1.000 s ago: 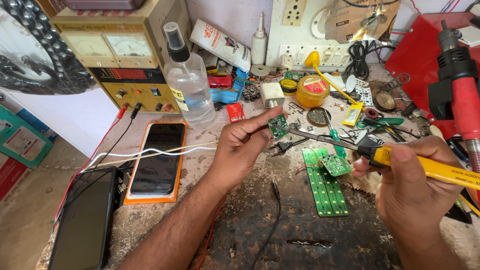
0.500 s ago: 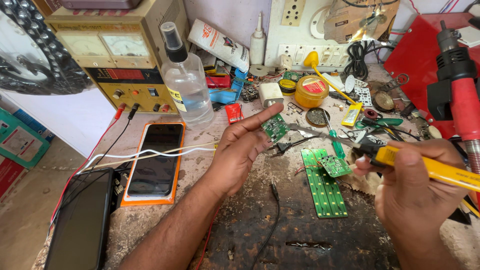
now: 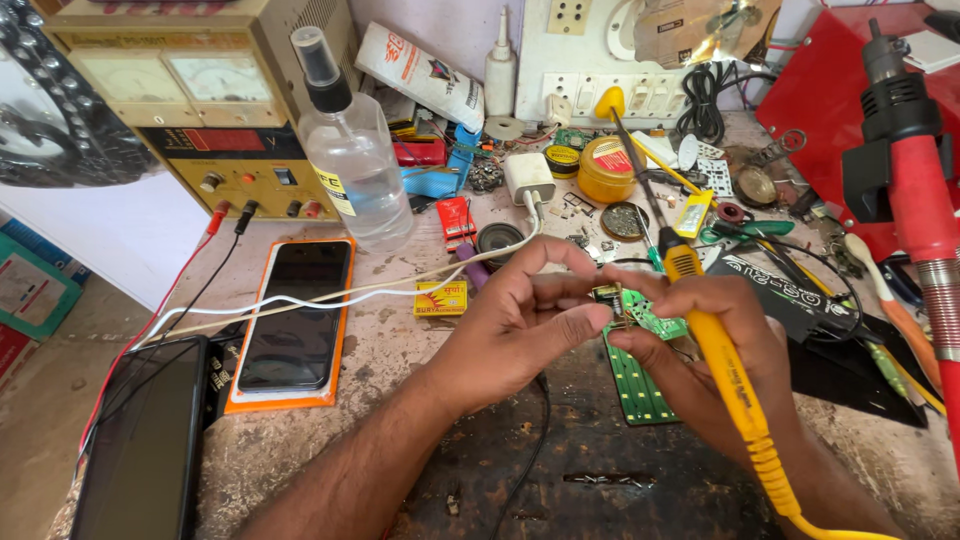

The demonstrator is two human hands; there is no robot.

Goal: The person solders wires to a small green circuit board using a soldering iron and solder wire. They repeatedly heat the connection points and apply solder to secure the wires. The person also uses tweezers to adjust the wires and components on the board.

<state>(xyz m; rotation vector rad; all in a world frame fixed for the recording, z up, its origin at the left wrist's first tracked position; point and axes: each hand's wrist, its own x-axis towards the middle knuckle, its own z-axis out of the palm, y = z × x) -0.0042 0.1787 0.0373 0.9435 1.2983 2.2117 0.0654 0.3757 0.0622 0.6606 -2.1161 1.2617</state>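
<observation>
My left hand (image 3: 520,325) pinches a small green circuit board (image 3: 640,312) between thumb and fingers at the middle of the bench. My right hand (image 3: 715,345) meets it from the right, its fingertips on the same board while a yellow-handled soldering iron (image 3: 725,370) rests across the palm. The iron's metal tip (image 3: 635,165) points up and away toward the back, and its yellow cord (image 3: 790,495) runs off at the bottom right. A long green LED strip board (image 3: 632,385) lies flat under both hands.
A phone in an orange case (image 3: 295,320) and a dark phone (image 3: 145,440) lie at left, white cables (image 3: 300,296) across them. A spray bottle (image 3: 350,150) stands before a power supply (image 3: 200,110). A flux tin (image 3: 605,170), tools and a red hot-air handle (image 3: 920,190) crowd the back and right.
My two hands have come together: the left hand brought the small board down and rightward, and the right hand's fingers now touch it. The iron has swung so its tip points up.
</observation>
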